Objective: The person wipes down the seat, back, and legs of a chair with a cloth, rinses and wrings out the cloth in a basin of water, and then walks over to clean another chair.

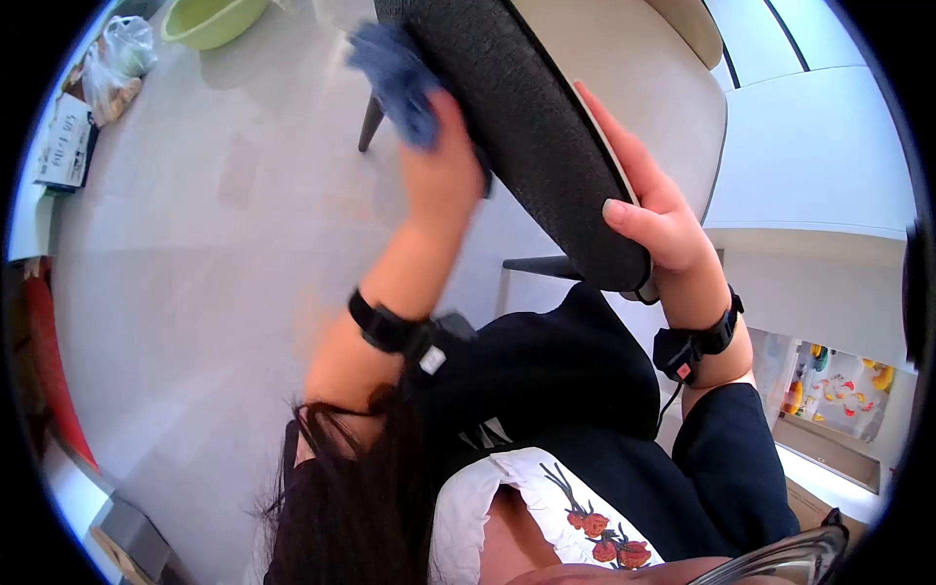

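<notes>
A long black padded object with a textured surface and a pale edge [531, 127] is held up at a slant in front of me. My right hand [668, 210] grips its lower right side, with the thumb over the edge and the fingers along the far side. On its left side, my left hand [444, 156] is closed on a blue cloth [395, 83], which is blurred by motion and lies against or close to the object's side. Part of the left hand's fingers is hidden behind the cloth and the object.
Behind the object is a beige chair seat [673, 117] with dark legs. A green basin [210, 24], plastic bags [117, 68] and a box [66, 141] stand on the floor at the upper left. White cabinets [819, 146] and an open drawer [829, 448] are on the right.
</notes>
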The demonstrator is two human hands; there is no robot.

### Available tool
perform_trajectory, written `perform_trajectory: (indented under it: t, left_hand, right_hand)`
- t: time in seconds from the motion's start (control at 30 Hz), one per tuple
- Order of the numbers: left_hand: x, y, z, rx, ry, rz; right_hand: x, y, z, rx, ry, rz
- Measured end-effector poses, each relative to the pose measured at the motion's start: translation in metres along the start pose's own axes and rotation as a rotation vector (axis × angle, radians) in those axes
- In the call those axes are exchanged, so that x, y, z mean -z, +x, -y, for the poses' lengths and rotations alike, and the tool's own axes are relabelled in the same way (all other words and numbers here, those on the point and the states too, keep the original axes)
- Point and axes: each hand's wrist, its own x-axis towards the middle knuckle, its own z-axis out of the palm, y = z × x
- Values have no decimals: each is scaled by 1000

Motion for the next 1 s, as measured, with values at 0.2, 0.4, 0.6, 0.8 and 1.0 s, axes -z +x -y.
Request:
perform_trajectory:
  t: [0.2,0.4,0.6,0.8,1.0]
  left_hand:
    - [2,-148,15,315,46,285]
    - [33,-20,19,667,-526,-24]
    - [-3,25,-11,549,-621,7]
    - [-34,-98,-15,748,-324,150]
    - [-13,-162,-40,698,-61,563]
  right_hand:
    - [5,-4,0,10,5,-4]
    - [2,-6,-3,41,27,-41]
    - [0,-4,-4,56,78,-74]
    - [-3,-3,5,39,113,-110]
    - [3,-6,3,73,54,-86]
